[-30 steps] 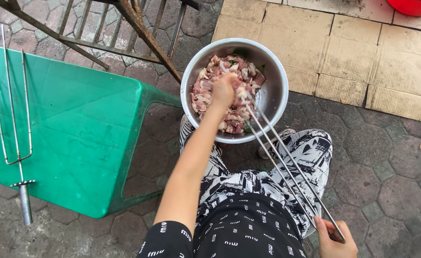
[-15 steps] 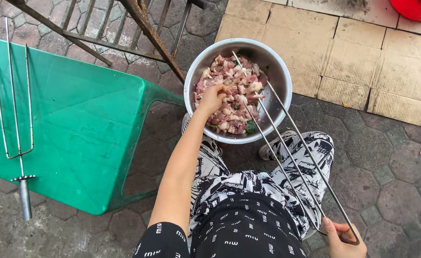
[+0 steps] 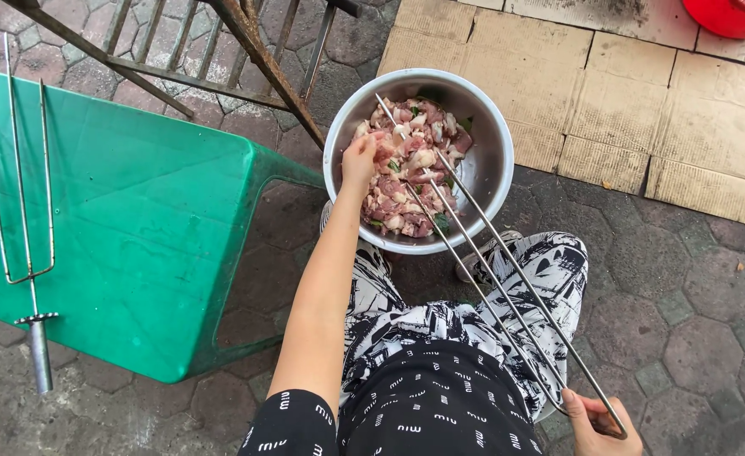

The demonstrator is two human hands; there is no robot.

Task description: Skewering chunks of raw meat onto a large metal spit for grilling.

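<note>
Grip of left hand [image 3: 361,159]: arm extended, fingers pinching meat [image 3: 406,181] in steel bowl [image 3: 491,160]; right hand [image 3: 599,422] clamps skewer fork [image 3: 491,270] handle.

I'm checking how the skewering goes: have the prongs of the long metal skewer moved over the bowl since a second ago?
Yes. The skewer prongs have swung from the steel bowl's near right edge across the meat toward its far rim; the right hand holds the handle.

Green plastic stool [image 3: 127,228] bearing a spare metal fork [image 3: 19,211]; cardboard sheets [image 3: 643,93]; red basin [image 3: 740,15].
</note>
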